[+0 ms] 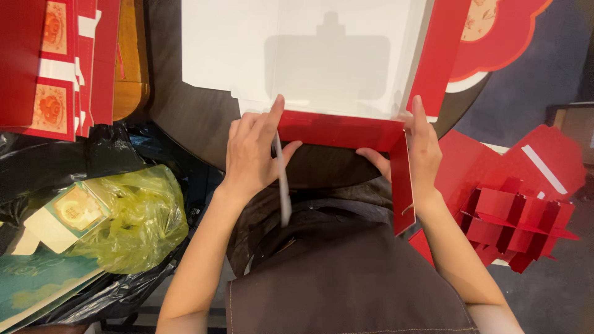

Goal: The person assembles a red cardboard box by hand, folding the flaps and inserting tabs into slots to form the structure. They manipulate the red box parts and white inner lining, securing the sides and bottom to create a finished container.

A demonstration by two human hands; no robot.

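Box: the flat red and white box (322,62) lies open on the dark round table (198,117), white inside facing up, so I can fold its walls from my side.
Front flap: the red flap (337,131) stands up along the near edge of the box, just before my body; I judge that both hands keep it upright.
Side flap: a narrow red flap (402,185) hangs down from the right corner, over the table edge.
Left hand: my left hand (253,154) is half open, the forefinger stretched out and pressing on the left end of the front flap; thumb and fingers pinch a thin white strip (283,185) that hangs down toward my lap.
Right hand: my right hand (421,148) is nearly flat, fingers straight against the outside of the right corner, thumb under the flap; it presses more than grips.
Left side: a stack of red cartons (62,62), and below it a yellow bag (142,222) on black bags.
Right side: a red divider (520,219) lies on the floor, well apart from the box.
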